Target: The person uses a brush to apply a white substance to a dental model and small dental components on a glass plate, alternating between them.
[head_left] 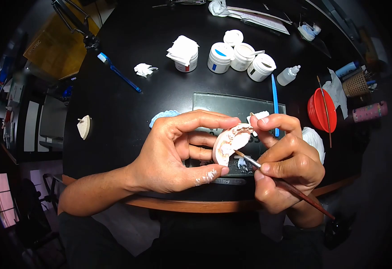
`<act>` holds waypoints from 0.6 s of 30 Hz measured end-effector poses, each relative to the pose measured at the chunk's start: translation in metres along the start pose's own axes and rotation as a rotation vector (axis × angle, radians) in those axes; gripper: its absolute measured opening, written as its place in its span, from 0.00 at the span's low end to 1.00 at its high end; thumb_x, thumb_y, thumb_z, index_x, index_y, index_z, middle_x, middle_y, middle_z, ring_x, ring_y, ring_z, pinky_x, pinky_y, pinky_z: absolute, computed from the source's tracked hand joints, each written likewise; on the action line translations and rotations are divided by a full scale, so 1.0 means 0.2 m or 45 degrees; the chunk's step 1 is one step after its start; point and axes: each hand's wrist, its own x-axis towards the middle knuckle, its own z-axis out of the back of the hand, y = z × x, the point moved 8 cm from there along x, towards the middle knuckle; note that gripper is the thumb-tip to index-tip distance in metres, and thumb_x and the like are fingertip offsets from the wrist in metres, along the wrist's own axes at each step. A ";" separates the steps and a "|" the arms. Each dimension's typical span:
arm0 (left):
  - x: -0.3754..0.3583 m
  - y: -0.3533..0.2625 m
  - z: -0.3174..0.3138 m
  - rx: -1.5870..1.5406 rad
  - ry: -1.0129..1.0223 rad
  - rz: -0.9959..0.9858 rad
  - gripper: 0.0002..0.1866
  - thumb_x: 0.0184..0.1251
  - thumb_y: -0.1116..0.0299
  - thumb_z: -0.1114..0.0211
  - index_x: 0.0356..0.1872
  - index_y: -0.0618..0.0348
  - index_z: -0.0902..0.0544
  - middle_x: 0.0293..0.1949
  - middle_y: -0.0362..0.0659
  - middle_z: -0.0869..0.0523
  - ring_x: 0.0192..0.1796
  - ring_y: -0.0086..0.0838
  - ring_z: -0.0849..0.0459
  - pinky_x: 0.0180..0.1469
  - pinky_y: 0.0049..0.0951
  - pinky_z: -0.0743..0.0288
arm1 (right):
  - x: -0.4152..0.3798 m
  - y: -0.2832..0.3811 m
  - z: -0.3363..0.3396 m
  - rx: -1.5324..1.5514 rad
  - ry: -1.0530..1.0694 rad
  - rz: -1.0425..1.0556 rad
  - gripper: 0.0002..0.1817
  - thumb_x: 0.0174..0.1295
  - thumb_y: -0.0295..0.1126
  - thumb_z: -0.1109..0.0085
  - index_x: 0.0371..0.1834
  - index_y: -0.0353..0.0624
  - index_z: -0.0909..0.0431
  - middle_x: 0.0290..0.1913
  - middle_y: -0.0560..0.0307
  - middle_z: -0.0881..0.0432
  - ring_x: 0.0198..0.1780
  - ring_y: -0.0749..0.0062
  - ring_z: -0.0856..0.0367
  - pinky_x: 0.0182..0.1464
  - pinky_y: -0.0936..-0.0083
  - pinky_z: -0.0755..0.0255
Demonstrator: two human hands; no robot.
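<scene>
Left hand: the left hand (164, 152) pinches the cast between the thumb at its lower end and the index finger at its upper end.
Cast: a pale pink-and-white, arch-shaped dental cast (220, 150), raised above the dark glass slab (209, 101), inner side exposed to the brush.
Right hand: the right hand (290, 166) pinches a slim brush with a reddish-brown handle and silver ferrule (252, 162) between thumb and fingers.
Brush tip: at the inner side of the arch; whether the bristles touch cannot be told.
Step in hand: judged to be fine brush work on the inner surface.
Next stroke: calls for a steady cast, a light brush angle and finger clearance from the worked area.
Slab surroundings: a blue plastic spatula (275, 98) lies across the slab's right side; the white dropper bottle (288, 76) stands beyond it, near the spatula's far end.
</scene>
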 end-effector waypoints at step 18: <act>0.01 -0.01 0.00 0.041 0.002 -0.032 0.35 0.59 0.91 0.26 0.70 0.76 0.25 0.73 0.60 0.29 0.70 0.47 0.18 0.66 0.38 0.12 | 0.01 0.02 -0.03 -0.125 0.069 -0.016 0.12 0.44 0.14 0.33 0.33 0.38 0.17 0.31 0.53 0.15 0.59 0.42 0.16 0.67 0.47 0.20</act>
